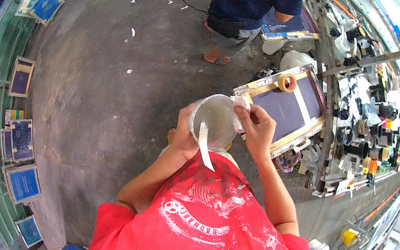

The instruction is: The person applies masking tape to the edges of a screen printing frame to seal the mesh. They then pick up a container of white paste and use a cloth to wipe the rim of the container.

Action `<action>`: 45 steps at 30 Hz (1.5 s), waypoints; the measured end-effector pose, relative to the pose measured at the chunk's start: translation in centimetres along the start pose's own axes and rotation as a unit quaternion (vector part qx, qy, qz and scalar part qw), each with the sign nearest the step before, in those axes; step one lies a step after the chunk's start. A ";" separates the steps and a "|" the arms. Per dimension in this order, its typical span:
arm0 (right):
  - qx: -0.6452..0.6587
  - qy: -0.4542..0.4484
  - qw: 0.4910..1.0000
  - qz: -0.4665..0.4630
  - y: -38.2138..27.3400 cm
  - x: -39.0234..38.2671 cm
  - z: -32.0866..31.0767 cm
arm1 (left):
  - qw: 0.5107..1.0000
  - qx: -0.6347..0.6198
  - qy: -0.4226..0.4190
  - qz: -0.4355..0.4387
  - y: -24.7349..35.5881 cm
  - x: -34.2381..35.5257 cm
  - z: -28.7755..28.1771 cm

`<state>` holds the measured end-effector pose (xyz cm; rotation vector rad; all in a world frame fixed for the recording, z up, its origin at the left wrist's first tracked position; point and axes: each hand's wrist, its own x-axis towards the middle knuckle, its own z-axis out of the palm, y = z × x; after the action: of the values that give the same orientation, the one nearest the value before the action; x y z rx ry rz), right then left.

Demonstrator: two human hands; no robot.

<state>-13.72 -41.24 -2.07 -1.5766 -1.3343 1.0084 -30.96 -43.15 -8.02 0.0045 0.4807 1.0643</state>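
Note:
A round whitish bucket (222,99) is held in front of my body, its open top facing up, with something pale and murky inside. My left hand (186,134) is closed round the bucket's left side. Pinched between the fingers of my right hand (258,127) is a crumpled white cloth or tissue (241,111), pressed against the right rim. A flat white stick (204,149) leans out of the bucket toward my red shirt; its lower end is inside the bucket.
To the right lies a framed printing screen (277,108) with a tape roll (286,83) on it. Beyond stands another person (251,3). A cluttered rack (365,129) runs along the right. Several framed screens (23,183) lean at the left wall; white scraps dot the floor (96,58).

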 end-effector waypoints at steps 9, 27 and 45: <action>0.039 0.148 0.981 -0.123 2.2 -1.2 0.1 | 0.999 -0.024 0.036 0.004 0.1 -0.9 2.5; 0.383 -0.020 0.907 0.174 0.5 1.7 -2.8 | 0.986 -0.124 -0.105 0.038 0.8 -0.8 0.1; 0.346 -0.100 0.924 0.130 -1.1 3.9 -4.7 | 0.993 -0.045 -0.074 -0.074 3.2 -2.1 -0.8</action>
<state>-9.28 -37.65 0.30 -1.1302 -0.7544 1.6240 -34.74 -43.50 -7.18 -0.0325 0.2944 0.9312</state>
